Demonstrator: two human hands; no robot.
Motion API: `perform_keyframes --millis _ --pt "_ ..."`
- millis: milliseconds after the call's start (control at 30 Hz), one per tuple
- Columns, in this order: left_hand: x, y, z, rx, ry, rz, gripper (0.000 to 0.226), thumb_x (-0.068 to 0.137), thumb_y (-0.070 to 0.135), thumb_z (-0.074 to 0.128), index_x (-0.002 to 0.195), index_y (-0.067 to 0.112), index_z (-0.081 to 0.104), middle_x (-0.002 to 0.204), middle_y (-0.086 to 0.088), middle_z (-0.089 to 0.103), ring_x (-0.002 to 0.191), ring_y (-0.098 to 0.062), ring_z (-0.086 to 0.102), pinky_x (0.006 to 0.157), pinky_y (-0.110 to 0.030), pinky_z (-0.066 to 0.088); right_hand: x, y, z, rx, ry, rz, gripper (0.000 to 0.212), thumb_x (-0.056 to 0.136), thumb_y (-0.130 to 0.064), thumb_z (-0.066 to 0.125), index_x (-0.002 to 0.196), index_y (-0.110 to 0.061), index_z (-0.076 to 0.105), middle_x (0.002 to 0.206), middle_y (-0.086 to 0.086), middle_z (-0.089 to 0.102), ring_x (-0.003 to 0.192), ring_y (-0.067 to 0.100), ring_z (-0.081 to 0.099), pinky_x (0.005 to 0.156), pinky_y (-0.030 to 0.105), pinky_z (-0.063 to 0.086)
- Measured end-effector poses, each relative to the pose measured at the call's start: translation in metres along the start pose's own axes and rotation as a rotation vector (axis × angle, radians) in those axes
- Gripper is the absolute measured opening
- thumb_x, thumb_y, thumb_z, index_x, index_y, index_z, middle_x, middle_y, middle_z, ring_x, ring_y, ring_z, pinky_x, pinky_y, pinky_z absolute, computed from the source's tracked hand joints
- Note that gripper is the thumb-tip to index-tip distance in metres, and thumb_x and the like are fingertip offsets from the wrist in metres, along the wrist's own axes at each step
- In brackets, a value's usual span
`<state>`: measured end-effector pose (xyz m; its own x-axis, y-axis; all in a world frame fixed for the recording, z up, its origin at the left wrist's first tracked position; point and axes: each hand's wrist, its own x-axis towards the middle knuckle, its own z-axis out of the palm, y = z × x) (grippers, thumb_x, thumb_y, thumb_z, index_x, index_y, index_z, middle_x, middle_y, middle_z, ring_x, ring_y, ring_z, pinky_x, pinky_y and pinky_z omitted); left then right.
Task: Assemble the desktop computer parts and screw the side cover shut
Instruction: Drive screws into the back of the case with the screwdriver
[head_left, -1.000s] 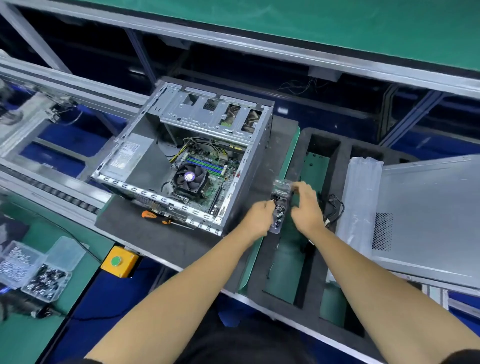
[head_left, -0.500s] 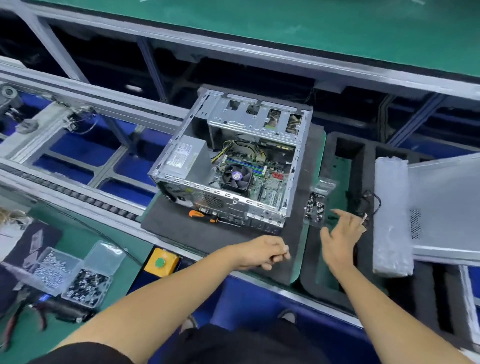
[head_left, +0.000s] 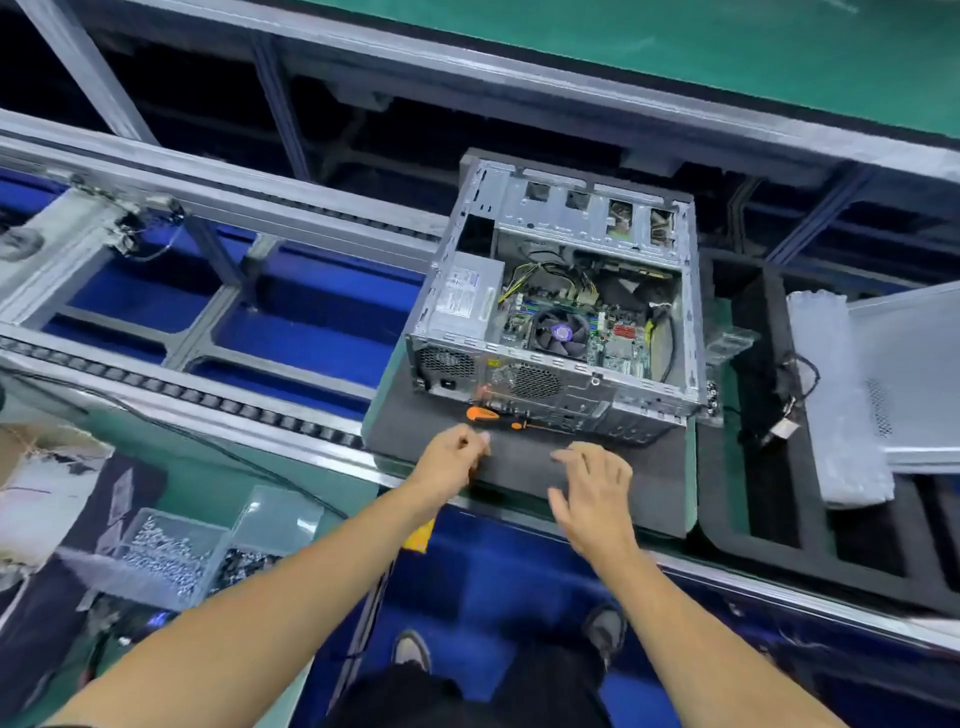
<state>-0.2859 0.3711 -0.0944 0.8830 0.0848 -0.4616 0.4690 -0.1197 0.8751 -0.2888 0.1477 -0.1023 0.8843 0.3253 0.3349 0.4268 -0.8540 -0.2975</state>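
near edge: clear plastic two-compartment box (head_left: 202, 556), lid open; one compartment holds silvery screws, the other dark ones. it sits on a green bench mat (head_left: 218, 493).

left hand (head_left: 451, 457): fingers curled in, tips bunched toward thumb; cannot tell whether anything is pinched. right hand (head_left: 592, 488): fingers straight and slightly spread, over the dark grey foam pad (head_left: 654, 483), holding nothing.

orange-and-black handled screwdriver (head_left: 491, 415) lies on the pad, just beyond the left hand, against the case's rear panel.

open grey sheet-metal desktop computer case (head_left: 561, 306) lies on its side on the pad, side cover off. inside: boxy silver power supply (head_left: 467, 301), green motherboard with round black cooler fan (head_left: 561, 332), yellow and black cables.

right of it: black foam compartment tray (head_left: 748, 535) holding a small clear bag of dark parts (head_left: 711, 395) and a black cable (head_left: 784, 405). flat grey perforated side cover (head_left: 914, 379) rests on a bubble-wrap-like sheet (head_left: 826, 395).
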Motion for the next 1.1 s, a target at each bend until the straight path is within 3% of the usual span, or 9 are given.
perform_keyframes --millis 133,233,300,467,633,733,933,1100 --pt "0.018 -0.008 -0.036 0.441 0.173 0.324 0.024 0.104 0.024 0.055 0.086 0.008 0.057 0.081 -0.004 0.056 0.077 -0.018 0.053 0.072 -0.035 0.041 0.052 -0.054 0.028 -0.045 -0.228 -0.161 0.059 0.074 -0.018 0.073 0.131 -0.016 0.059 0.131 0.005 0.060 0.119 0.026 0.054 0.099 0.042 0.045" --pt "0.042 -0.008 -0.041 0.753 0.204 0.414 0.021 0.105 0.025 0.052 0.098 0.008 0.062 0.102 -0.011 0.060 0.099 -0.030 0.055 0.084 -0.045 0.043 0.078 -0.076 0.041 -0.190 -0.327 -0.149 0.050 0.080 -0.018 0.067 0.129 -0.016 0.059 0.121 0.004 0.061 0.108 0.027 0.057 0.086 0.040 0.046" --pt "0.052 -0.013 -0.041 0.870 0.175 0.500 0.025 0.106 0.030 0.050 0.106 0.008 0.062 0.112 -0.014 0.058 0.107 -0.032 0.052 0.084 -0.044 0.040 0.081 -0.082 0.045 -0.277 -0.320 -0.126 0.048 0.076 -0.020 0.073 0.122 -0.016 0.061 0.114 0.004 0.061 0.099 0.027 0.057 0.077 0.039 0.046" --pt "0.060 -0.023 -0.049 0.860 0.103 0.660 0.022 0.103 0.023 0.056 0.107 0.003 0.064 0.112 -0.017 0.058 0.105 -0.036 0.054 0.085 -0.046 0.044 0.079 -0.092 0.048 -0.339 -0.378 -0.058 0.053 0.068 -0.022 0.083 0.114 -0.014 0.059 0.109 0.011 0.058 0.093 0.030 0.059 0.070 0.041 0.049" --pt "0.058 -0.024 -0.049 0.881 0.113 0.711 0.022 0.102 0.024 0.057 0.105 0.004 0.065 0.106 -0.017 0.059 0.100 -0.035 0.053 0.080 -0.047 0.045 0.084 -0.096 0.046 -0.362 -0.424 0.007 0.043 0.083 -0.023 0.073 0.121 -0.016 0.053 0.125 0.012 0.056 0.101 0.031 0.063 0.070 0.044 0.054" --pt "0.057 -0.025 -0.049 0.906 0.135 0.718 0.023 0.103 0.026 0.055 0.112 0.007 0.065 0.111 -0.014 0.060 0.104 -0.034 0.052 0.083 -0.045 0.044 0.082 -0.095 0.037 -0.386 -0.399 -0.031 0.036 0.086 -0.020 0.071 0.118 -0.016 0.054 0.112 0.006 0.063 0.092 0.028 0.067 0.067 0.042 0.052" --pt "0.049 -0.018 -0.049 0.915 0.144 0.669 0.032 0.106 0.035 0.047 0.110 0.010 0.066 0.111 -0.011 0.059 0.104 -0.030 0.050 0.085 -0.039 0.040 0.072 -0.083 0.005 -0.375 -0.233 -0.044 0.042 0.066 -0.019 0.089 0.097 -0.012 0.062 0.087 0.004 0.062 0.071 0.025 0.063 0.053 0.037 0.047" --pt "0.039 -0.005 -0.051 0.748 0.086 0.556 0.029 0.105 0.032 0.051 0.111 0.012 0.071 0.113 -0.010 0.059 0.109 -0.029 0.048 0.093 -0.041 0.038 0.066 -0.076 -0.024 -0.263 -0.086 0.050 0.038 0.062 -0.009 0.088 0.085 -0.008 0.058 0.077 0.007 0.057 0.051 0.030 0.054 0.046 0.032 0.041"
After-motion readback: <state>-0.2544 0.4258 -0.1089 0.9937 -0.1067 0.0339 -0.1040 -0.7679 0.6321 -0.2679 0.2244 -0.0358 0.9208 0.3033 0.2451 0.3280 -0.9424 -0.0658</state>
